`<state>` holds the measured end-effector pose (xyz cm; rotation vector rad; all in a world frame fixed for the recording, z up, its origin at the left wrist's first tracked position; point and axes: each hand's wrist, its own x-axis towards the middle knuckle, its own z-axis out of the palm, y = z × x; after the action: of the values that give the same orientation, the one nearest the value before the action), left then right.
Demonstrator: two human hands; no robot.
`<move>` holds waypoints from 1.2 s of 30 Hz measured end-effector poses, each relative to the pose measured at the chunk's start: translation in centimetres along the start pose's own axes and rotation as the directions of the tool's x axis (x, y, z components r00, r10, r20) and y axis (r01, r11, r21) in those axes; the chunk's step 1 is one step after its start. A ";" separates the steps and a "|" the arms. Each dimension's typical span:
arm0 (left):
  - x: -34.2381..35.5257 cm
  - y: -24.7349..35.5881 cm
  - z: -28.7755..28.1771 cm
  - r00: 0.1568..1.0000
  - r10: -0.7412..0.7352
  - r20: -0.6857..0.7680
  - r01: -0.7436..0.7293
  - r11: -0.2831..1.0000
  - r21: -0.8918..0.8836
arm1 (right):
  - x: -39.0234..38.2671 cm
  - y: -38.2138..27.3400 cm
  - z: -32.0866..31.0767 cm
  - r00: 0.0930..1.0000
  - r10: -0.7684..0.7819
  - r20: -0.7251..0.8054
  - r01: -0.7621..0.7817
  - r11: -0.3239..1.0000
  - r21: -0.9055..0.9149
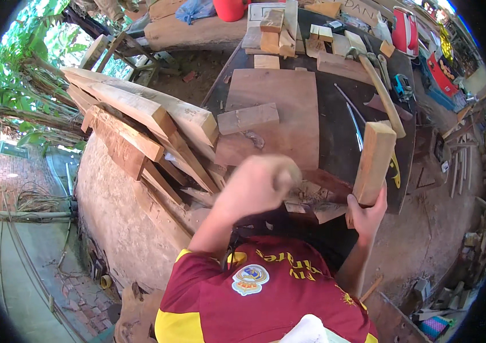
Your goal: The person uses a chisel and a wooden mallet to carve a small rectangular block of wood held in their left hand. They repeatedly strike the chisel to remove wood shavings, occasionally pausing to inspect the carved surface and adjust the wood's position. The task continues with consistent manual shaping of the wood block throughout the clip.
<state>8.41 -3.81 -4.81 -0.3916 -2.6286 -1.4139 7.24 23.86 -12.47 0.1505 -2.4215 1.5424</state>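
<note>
My right hand (370, 216) is wrapped round the lower end of a squared wooden block (375, 160), held upright at the bench's near right side. My left hand (261, 186) is raised over the near edge of a flat brown board (295, 103). Its fingers are curled and slightly blurred; whatever may be inside them is hidden. On that board lies a shorter wooden block (249, 118), with a small dark piece (254, 139) beside it. A yellow-handled tool (395, 170) shows partly behind the upright block.
Long timber beams (140, 108) lean at the left. A wooden-handled hammer-like tool (380, 91), a teal tape measure (403, 87) and thin tools (355, 123) lie on the dark bench (334, 134). Wood offcuts (271, 28) and a red container (230, 8) stand at the back.
</note>
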 end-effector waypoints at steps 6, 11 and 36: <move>1.2 -4.4 -2.9 0.942 -0.041 -0.334 0.224 0.816 0.533 | -0.7 0.5 0.2 0.981 -0.185 0.059 0.190 0.978 -0.081; 4.4 -4.5 -2.6 0.952 -0.166 -0.258 0.300 0.684 0.665 | -1.6 1.9 0.2 0.953 -0.299 0.046 0.300 0.953 -0.029; 4.5 -1.2 -1.7 0.941 -0.334 0.051 0.150 0.550 0.821 | -5.1 8.1 -0.8 0.999 -0.041 -0.034 0.051 0.928 0.368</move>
<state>3.79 -5.16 -3.76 -0.0340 -3.2150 -0.0341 10.47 27.79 -20.60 0.2558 -2.0668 1.9496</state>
